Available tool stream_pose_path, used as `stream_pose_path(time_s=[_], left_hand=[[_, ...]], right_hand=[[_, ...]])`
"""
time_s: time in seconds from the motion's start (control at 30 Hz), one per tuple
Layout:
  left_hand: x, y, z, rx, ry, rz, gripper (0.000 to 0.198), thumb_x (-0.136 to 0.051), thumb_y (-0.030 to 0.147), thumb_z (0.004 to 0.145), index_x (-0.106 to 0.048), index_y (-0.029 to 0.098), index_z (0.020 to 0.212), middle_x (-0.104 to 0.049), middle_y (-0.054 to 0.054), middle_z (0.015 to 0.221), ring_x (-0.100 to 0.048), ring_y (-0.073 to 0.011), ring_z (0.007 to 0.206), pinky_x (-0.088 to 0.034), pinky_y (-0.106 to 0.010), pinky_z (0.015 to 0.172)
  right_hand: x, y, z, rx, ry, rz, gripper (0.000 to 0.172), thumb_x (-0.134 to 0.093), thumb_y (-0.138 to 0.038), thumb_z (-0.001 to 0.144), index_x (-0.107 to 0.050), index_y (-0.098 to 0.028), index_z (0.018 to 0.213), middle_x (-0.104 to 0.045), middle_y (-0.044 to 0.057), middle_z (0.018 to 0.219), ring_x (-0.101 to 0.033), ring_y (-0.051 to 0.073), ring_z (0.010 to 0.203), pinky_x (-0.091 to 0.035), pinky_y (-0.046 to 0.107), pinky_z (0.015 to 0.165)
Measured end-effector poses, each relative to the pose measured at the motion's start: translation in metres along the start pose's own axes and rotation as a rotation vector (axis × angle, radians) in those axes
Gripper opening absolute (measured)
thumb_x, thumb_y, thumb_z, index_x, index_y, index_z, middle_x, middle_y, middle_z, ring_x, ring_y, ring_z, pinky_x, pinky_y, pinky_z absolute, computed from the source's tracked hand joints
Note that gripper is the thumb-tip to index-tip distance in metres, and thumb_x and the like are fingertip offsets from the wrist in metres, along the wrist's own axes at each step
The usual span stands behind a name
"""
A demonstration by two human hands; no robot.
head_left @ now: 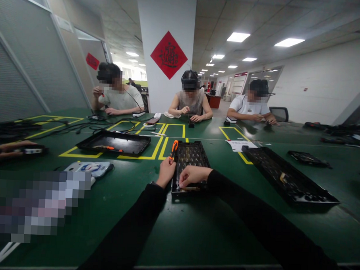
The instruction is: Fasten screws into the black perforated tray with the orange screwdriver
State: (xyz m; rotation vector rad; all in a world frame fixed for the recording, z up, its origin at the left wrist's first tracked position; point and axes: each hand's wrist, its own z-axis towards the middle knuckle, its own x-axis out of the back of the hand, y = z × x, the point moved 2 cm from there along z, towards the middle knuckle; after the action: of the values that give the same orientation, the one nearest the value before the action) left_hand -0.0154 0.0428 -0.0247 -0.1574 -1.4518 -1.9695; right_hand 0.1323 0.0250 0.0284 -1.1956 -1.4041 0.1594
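Note:
A black rectangular tray (193, 151) with a patterned, studded floor lies in front of me on the green table. My left hand (166, 172) is at its left edge, closed around an orange and black tool (173, 150) that points up and away from me. My right hand (194, 176) reaches over the near part of the tray, thumb and fingertips pinched together near its near left corner. Whatever those fingertips hold, if anything, is too small to make out. A thin tan piece (191, 189) lies just below them inside the tray.
Another black tray (129, 138) holds orange items at the left; a long one (297, 180) stands at the right. A phone-like case (90, 167), a paper (240, 145) and cables (105, 124) lie around. Three people sit opposite; another person's hand shows at far left.

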Motion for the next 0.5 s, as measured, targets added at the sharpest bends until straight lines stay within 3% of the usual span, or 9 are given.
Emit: stream_pose_path(time_s=[0.5], left_hand=[[0.0009, 0.0016, 0.0000, 0.000, -0.005, 0.037, 0.023, -0.046, 0.014, 0.070, -0.028, 0.019, 0.056, -0.037, 0.005, 0.054, -0.035, -0.0102, 0.054, -0.025, -0.024, 0.054]], right_hand=[[0.0005, -0.0011, 0.0036, -0.121, 0.082, 0.046, 0.008, -0.070, -0.018, 0.060, -0.072, -0.014, 0.067, -0.066, -0.001, 0.062, -0.056, 0.011, 0.062, -0.041, 0.019, 0.062]])
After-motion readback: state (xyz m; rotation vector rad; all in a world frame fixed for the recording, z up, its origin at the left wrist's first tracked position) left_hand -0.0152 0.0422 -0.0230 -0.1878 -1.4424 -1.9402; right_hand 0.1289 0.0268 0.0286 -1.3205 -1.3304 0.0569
